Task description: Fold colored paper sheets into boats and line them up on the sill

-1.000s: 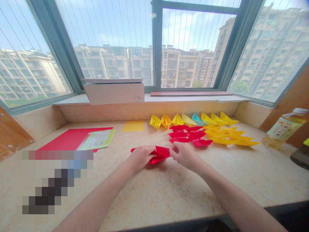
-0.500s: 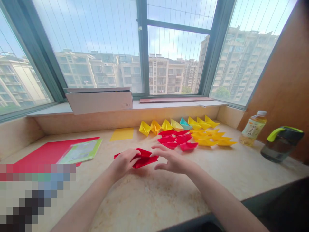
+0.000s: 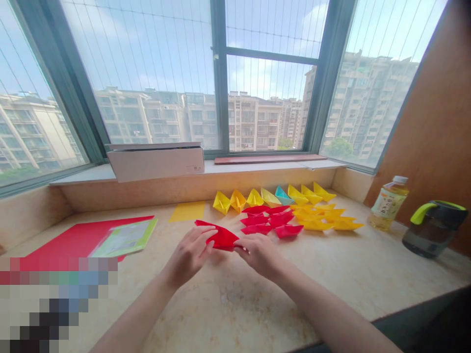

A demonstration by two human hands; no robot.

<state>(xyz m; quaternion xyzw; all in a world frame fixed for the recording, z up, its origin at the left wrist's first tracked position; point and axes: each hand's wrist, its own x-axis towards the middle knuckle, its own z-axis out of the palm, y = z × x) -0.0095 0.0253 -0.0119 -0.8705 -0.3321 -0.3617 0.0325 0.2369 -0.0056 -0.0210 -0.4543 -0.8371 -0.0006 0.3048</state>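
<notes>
The left hand and right hand pinch opposite ends of the red folded paper over the counter, near the red boats. Apparent step: shaping the folds. The next move calls for light, even finger pressure.

From the counter's middle, red paper lies at nine o'clock, a yellow sheet at eleven, paper boats at one, a bottle and tumbler near three.

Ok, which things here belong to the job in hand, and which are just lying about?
Seemingly in the job:
folded red paper, in left hand and right hand
paper boats
red sheet
yellow sheet

Seemingly lying about:
white box
drink bottle
dark tumbler
</notes>
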